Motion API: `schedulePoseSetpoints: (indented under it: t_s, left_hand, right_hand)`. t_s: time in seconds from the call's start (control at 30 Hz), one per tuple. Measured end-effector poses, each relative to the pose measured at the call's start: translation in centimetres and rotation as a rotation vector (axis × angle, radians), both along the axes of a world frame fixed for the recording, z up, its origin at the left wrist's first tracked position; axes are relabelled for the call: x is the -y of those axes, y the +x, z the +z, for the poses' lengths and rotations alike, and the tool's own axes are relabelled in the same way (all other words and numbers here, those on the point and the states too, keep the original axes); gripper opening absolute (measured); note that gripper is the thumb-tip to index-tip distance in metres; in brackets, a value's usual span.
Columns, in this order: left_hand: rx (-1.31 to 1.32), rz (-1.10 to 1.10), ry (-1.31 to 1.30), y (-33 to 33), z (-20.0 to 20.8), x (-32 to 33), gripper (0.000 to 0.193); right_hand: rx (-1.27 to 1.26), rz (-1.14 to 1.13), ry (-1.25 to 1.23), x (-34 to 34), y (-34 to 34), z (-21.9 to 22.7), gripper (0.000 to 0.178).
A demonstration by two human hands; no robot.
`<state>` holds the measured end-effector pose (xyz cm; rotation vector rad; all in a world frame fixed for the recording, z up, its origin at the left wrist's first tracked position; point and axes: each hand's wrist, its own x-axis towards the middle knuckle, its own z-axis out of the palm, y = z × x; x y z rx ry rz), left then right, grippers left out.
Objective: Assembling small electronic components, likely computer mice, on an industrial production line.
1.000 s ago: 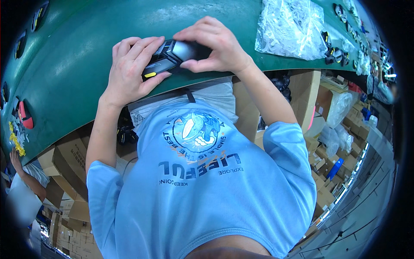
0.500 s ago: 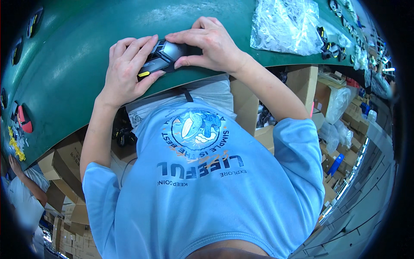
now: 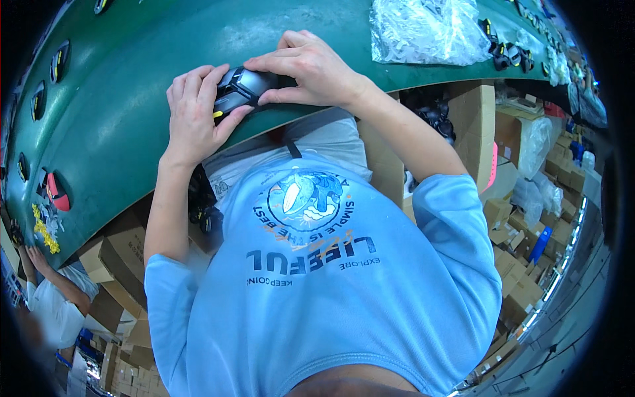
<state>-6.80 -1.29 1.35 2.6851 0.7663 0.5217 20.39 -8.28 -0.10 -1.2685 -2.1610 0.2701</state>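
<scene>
A dark grey computer mouse [image 3: 242, 85] with a small yellow accent lies on the green tabletop near its front edge. My left hand [image 3: 197, 114] grips its left end, fingers over the far side and thumb along the near side. From the right, my right hand [image 3: 305, 69] pinches its rounded grey end between thumb and fingers. Both hands stay closed on the mouse, and its underside is hidden.
A clear bag of small plastic pieces [image 3: 430, 30] lies to the right, with several dark mouse parts [image 3: 510, 56] beyond it. Several mice [image 3: 59, 61], a red-and-black piece [image 3: 57, 192] and yellow bits [image 3: 43, 228] sit left, near a co-worker's hands [image 3: 36, 255]. Cardboard boxes [image 3: 473, 119] stand below the edge.
The whole view has shifted, so things on the left now show further in. Both hands keep their hold on the mouse, which looks slightly turned.
</scene>
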Motion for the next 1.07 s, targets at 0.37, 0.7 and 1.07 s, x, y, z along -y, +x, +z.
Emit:
schedulePoseSetpoints:
  t_s: [0.37, 0.7, 1.07]
  left_hand:
    - [0.183, -0.095, 0.031, 0.7, 0.8, -0.7, 0.054]
    - [1.024, -0.288, -1.137, 7.2, 5.4, 0.8, 0.037]
    - [0.132, -0.152, -0.078, 2.9, 0.9, -4.8, 0.051]
  right_hand:
    - [0.047, -0.103, -0.052, 1.3, -0.1, -0.4, 0.063]
    - [0.074, -0.129, -0.121, 0.5, -0.3, -0.8, 0.058]
    - [-0.471, -0.252, -0.068, 1.6, -0.2, -1.3, 0.065]
